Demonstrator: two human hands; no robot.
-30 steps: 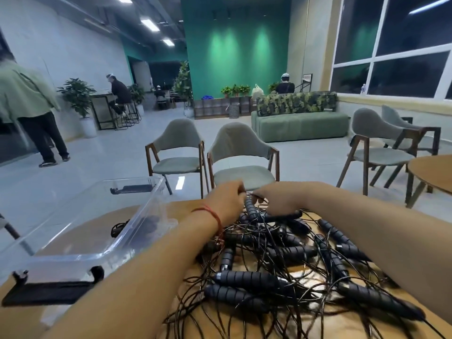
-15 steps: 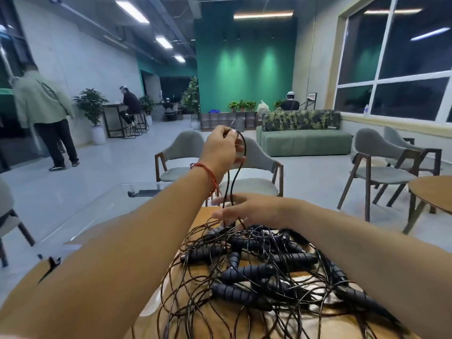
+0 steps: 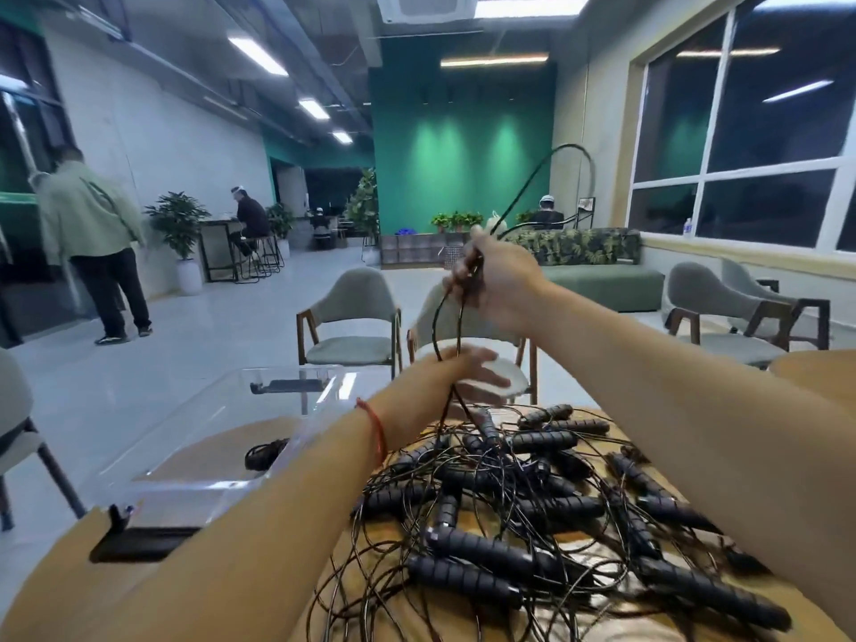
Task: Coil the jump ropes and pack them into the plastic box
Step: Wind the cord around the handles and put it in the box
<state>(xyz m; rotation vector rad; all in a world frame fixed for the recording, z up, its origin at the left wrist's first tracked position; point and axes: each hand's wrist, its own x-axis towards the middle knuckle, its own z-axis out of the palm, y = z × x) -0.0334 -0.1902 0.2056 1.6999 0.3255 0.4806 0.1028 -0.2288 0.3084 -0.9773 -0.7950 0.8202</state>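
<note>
head view: wooden table point(image 3: 60, 563) under jump ropes point(image 3: 486, 502); right hand point(image 3: 498, 280) grip pinches cord point(image 3: 437, 326), left hand point(image 3: 440, 377) grip unclear; green wall point(image 3: 463, 155) beyond.

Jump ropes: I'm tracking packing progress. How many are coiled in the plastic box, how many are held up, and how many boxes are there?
Plastic box: 1
Coiled jump rope inside it: 1
Lifted jump rope, gripped by the right hand: 1
Total: 3
The tangled heap cannot be counted.
</note>
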